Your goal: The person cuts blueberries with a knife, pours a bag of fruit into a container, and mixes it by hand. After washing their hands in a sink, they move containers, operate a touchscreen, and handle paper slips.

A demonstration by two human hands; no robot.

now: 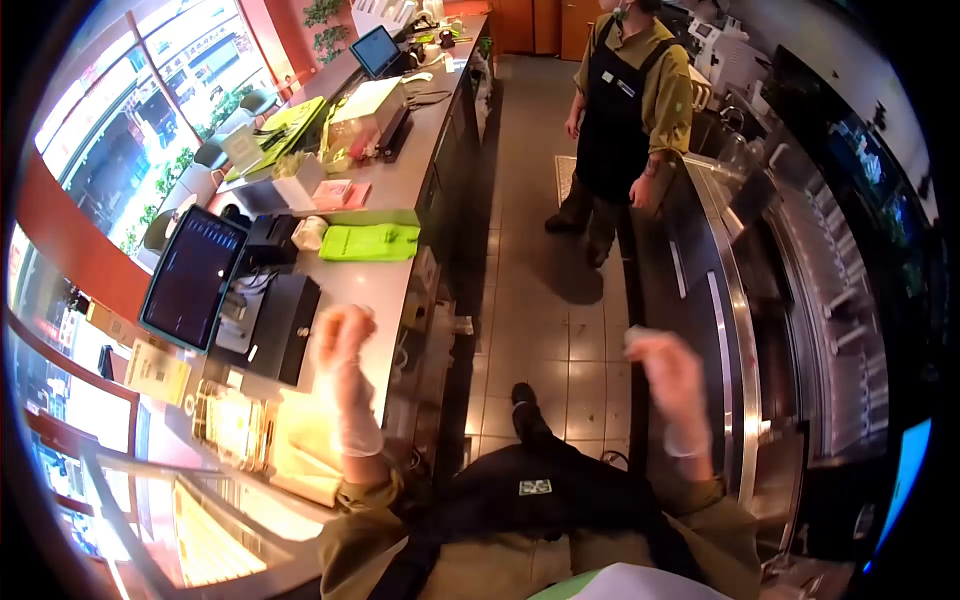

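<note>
My left hand (pixel 348 375), in a thin see-through glove, is raised beside the counter, in front of a black cash drawer (pixel 285 325). Its fingers look bent, but blur hides whether anything is in them. On the other side, my right hand (pixel 672 385) is held up over the aisle near the steel counter, gloved too. Its fingers curve inward and are smeared, with a pale spot at their tips that I cannot make out. Neither hand visibly touches a surface. A dark apron (pixel 500 500) covers my front.
Ahead in the aisle stands a co-worker (pixel 625 110) in a dark apron. Along the left counter are a touchscreen (pixel 195 278), a green bag (pixel 370 242), a tablet (pixel 376 52) and a wire basket (pixel 232 425). A steel counter (pixel 740 340) lines the right. Tiled floor (pixel 570 340) runs between.
</note>
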